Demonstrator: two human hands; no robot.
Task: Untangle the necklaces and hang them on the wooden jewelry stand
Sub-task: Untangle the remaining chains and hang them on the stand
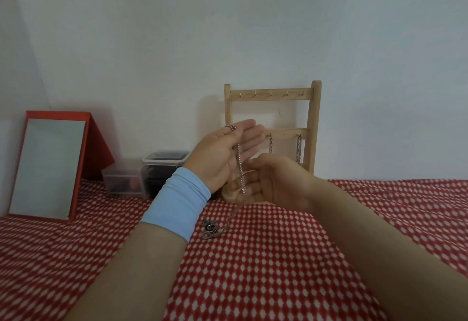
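Just before the wooden stand [314, 123], left hand [222, 158] pinches the top of a silver chain [240, 168], fingers mostly straight. Right hand [278, 181] curls round its lower end, probably pinching. Rest trails into tangle [210, 229] on cloth [278, 257]. Light, limp, slippery, snag-prone: grip near the knot.

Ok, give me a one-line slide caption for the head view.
Left hand and right hand hold a chain rising from the tangle, before the wooden stand with two chains hung.
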